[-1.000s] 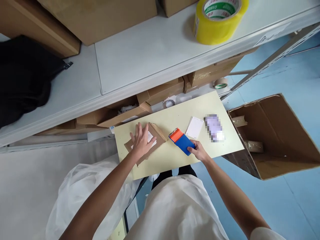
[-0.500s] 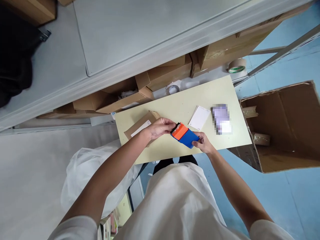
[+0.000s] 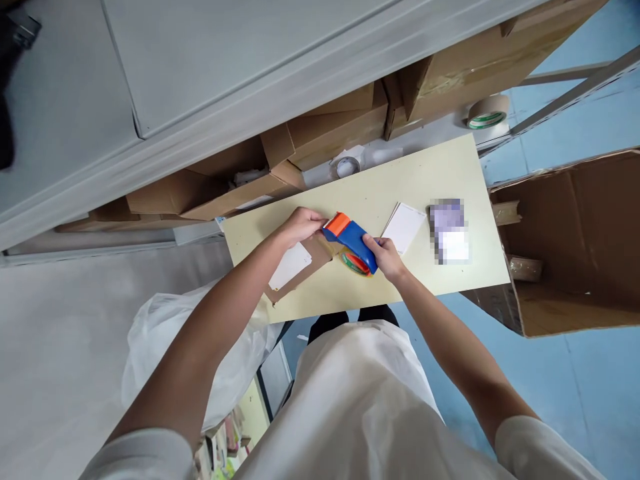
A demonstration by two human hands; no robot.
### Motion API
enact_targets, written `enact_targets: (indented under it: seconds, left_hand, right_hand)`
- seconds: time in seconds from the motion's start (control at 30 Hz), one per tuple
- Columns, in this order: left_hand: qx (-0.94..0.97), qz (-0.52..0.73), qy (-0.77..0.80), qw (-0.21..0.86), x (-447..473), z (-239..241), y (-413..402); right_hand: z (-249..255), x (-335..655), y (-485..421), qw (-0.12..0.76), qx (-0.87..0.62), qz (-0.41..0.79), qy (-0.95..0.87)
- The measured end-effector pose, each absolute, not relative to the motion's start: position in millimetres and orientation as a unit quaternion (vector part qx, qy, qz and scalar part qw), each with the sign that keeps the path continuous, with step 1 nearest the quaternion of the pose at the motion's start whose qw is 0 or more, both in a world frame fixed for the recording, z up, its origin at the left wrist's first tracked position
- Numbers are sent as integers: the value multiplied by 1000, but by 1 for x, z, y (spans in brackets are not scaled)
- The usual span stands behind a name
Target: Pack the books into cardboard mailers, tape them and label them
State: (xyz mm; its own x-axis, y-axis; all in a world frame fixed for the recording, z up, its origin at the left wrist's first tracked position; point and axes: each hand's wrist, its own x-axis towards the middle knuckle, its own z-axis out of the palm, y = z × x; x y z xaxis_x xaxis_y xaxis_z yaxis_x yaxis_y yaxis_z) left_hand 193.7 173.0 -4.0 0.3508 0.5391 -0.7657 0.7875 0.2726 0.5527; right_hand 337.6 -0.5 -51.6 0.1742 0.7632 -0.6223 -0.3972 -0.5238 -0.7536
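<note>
My right hand (image 3: 387, 257) is wrapped round the handle end of a blue and orange tape dispenser (image 3: 355, 237), which carries a roll of tape on its underside. The dispenser is tilted, with its orange front pointing left, over the table. My left hand (image 3: 303, 227) is pinched at that front edge; whatever lies between its fingertips is too small to make out. Below the left hand lies a flat brown cardboard box (image 3: 300, 277) with a white paper (image 3: 290, 265) on top. A small stack of white cards (image 3: 404, 228) lies just right of my right hand.
The pale table (image 3: 440, 173) also bears a blurred purple and white item (image 3: 449, 230). Behind it, open cartons (image 3: 335, 137) and a tape roll (image 3: 347, 167) sit under a grey shelf (image 3: 240, 67). A large open carton (image 3: 580, 247) stands right; a white plastic bag (image 3: 165, 353) lies left.
Both hands have moved left and up with the tape dispenser, which has turned so its side and tape roll show. The dispenser is now by the box's upper right edge.
</note>
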Motion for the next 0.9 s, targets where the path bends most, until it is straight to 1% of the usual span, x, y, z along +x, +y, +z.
enact_targets:
  seconds: [0.17,0.27,0.37,0.5,0.7,0.8,0.9]
  left_hand:
    - [637,-184,511,546,176,-5,148]
    - [684,-228,484,495,172,3,136]
    - [723,-262,465,439,174,12,145]
    - [781,-327,422,322,194,15,173]
    - [796,-516,290,128,235,-15,176]
    - [804,-544,236,51,240,-28,164]
    - [814,-546,196,17,236,-32,154]
  right_hand:
    - [-59,315,-34,460,-596,651,-98]
    - [-58,308,-56,451,-590,665,-82]
    - [-59,309,-70,444,-591,671,-62]
    - [-63,316,-82,440,-587,679,2]
    - [-73,308,-86,381,-575,717,100]
    - [-78,296,-85,367,-567,727,128]
    - [-79,287,-83,355,-566,731,136]
